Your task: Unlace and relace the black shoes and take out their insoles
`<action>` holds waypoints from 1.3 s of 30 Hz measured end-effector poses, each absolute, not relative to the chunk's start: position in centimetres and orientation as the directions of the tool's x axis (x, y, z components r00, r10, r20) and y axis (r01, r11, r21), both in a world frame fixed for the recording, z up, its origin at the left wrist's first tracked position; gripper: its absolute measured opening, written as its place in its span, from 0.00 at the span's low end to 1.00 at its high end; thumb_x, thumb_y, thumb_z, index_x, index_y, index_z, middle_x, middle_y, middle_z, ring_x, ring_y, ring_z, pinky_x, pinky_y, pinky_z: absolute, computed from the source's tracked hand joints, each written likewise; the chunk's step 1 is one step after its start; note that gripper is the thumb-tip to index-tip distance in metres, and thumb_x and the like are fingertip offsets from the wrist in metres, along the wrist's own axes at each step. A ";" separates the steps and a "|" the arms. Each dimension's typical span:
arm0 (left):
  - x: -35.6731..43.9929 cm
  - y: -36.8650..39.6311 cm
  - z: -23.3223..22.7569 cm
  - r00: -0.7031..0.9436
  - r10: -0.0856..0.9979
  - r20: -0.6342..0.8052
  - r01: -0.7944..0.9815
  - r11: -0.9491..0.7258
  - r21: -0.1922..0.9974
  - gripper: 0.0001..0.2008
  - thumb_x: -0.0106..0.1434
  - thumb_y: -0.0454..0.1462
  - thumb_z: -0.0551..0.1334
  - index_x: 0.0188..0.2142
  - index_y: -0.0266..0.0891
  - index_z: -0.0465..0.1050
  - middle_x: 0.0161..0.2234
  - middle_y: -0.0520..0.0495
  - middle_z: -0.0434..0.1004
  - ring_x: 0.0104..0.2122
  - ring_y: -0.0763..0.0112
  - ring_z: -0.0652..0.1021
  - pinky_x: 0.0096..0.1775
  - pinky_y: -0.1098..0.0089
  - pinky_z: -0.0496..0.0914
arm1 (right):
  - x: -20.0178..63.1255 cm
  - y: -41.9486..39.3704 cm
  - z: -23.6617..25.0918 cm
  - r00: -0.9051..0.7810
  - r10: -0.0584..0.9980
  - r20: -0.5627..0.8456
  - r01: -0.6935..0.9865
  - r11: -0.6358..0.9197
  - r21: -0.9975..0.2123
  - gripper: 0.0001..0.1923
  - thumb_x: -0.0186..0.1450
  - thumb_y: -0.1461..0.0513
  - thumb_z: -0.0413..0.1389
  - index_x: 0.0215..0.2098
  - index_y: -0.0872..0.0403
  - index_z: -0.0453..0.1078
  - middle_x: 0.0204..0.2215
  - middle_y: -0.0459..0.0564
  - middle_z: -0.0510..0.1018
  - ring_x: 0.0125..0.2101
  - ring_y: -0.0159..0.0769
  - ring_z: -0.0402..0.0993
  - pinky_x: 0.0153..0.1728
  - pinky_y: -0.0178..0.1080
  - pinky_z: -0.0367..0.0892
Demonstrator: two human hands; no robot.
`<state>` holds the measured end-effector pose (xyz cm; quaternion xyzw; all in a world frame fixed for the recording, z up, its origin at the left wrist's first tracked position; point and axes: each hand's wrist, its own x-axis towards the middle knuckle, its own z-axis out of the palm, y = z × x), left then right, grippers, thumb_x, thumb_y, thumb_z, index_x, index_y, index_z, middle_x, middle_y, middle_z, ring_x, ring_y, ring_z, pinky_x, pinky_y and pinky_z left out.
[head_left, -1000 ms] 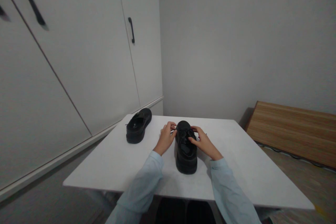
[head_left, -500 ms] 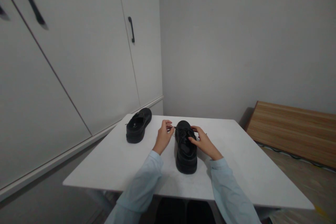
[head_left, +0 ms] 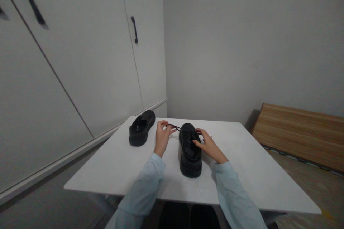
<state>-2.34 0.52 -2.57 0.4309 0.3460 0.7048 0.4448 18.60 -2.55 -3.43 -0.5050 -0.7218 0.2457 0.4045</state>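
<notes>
A glossy black lace-up shoe [head_left: 190, 166] stands upright on the white table, its toe pointing away from me. To its left, my left hand [head_left: 162, 136] pinches a black shoelace [head_left: 174, 126] that runs out from the shoe's front. My right hand [head_left: 208, 146] is closed around the shoe's right side, with the thumb over the opening and the fingers by the lacing. Some fingertips of that hand are hidden. The matching black shoe [head_left: 141, 132] rests farther left, near the table's back corner, apart from both hands.
The white table [head_left: 113, 171] reaches close to my body. White cabinets [head_left: 94, 61] with dark handles line the left side, and a grey wall [head_left: 228, 43] stands behind. A wood-grain panel [head_left: 298, 134] leans low at the right.
My left hand has moved left, away from the shoe, drawing out a longer stretch of lace. My right hand stays in place on the shoe.
</notes>
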 end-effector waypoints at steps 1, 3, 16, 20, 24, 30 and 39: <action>-2.4 0.5 -2.5 -0.241 0.924 0.295 -0.344 -0.366 0.865 0.14 0.54 0.35 0.62 0.38 0.40 0.58 0.34 0.52 0.68 0.32 0.73 0.79 0.37 0.65 0.76 | 18.6 -2.6 -3.4 -0.164 0.928 0.334 0.530 0.369 -0.763 0.25 0.58 0.58 0.56 0.52 0.54 0.60 0.53 0.59 0.68 0.53 0.45 0.66 0.50 0.50 0.64; -2.5 0.4 -2.3 -0.255 0.918 0.303 -0.351 -0.380 0.856 0.14 0.53 0.34 0.61 0.38 0.40 0.59 0.33 0.53 0.68 0.30 0.74 0.78 0.36 0.67 0.76 | 18.6 -2.6 -3.3 -0.169 0.927 0.336 0.529 0.373 -0.762 0.24 0.58 0.58 0.56 0.52 0.54 0.60 0.53 0.59 0.68 0.53 0.45 0.66 0.50 0.50 0.64; -2.9 -0.7 -2.0 0.056 0.871 0.488 -0.354 -0.439 0.826 0.07 0.56 0.38 0.57 0.34 0.37 0.68 0.31 0.50 0.67 0.27 0.75 0.70 0.30 0.73 0.67 | 18.5 -2.6 -3.3 -0.167 0.920 0.355 0.516 0.389 -0.763 0.25 0.58 0.57 0.57 0.52 0.53 0.62 0.53 0.58 0.69 0.52 0.45 0.66 0.50 0.50 0.64; -2.8 -1.1 -1.7 0.108 0.861 0.497 -0.225 -0.465 0.856 0.13 0.60 0.44 0.54 0.31 0.37 0.69 0.25 0.50 0.67 0.25 0.73 0.69 0.29 0.72 0.65 | 18.4 -2.8 -3.1 -0.141 0.918 0.370 0.512 0.387 -0.767 0.24 0.59 0.55 0.57 0.51 0.53 0.63 0.52 0.57 0.69 0.51 0.45 0.67 0.47 0.48 0.66; -2.5 -1.5 -1.5 0.108 0.886 0.452 -0.010 -0.453 0.891 0.18 0.64 0.48 0.51 0.32 0.37 0.69 0.15 0.56 0.60 0.17 0.75 0.63 0.23 0.74 0.59 | 18.4 -2.8 -2.9 -0.077 0.901 0.426 0.472 0.409 -0.781 0.18 0.65 0.53 0.49 0.48 0.52 0.66 0.47 0.56 0.72 0.46 0.42 0.71 0.43 0.44 0.69; -2.3 -1.4 -1.7 0.085 0.902 0.424 0.142 -0.432 0.890 0.17 0.65 0.47 0.52 0.31 0.37 0.70 0.16 0.56 0.63 0.17 0.77 0.64 0.22 0.76 0.58 | 19.0 -2.4 -3.0 -0.021 0.898 0.440 0.486 0.393 -0.780 0.14 0.63 0.58 0.48 0.43 0.54 0.70 0.34 0.52 0.76 0.32 0.38 0.73 0.35 0.41 0.70; -2.1 -0.6 -2.5 0.149 0.878 0.455 0.212 -0.478 0.853 0.11 0.62 0.39 0.56 0.37 0.40 0.76 0.39 0.45 0.79 0.40 0.66 0.77 0.43 0.67 0.71 | 19.0 -2.2 -3.2 -0.015 0.908 0.420 0.413 0.388 -0.824 0.12 0.60 0.58 0.53 0.39 0.55 0.71 0.29 0.50 0.75 0.22 0.33 0.71 0.26 0.38 0.70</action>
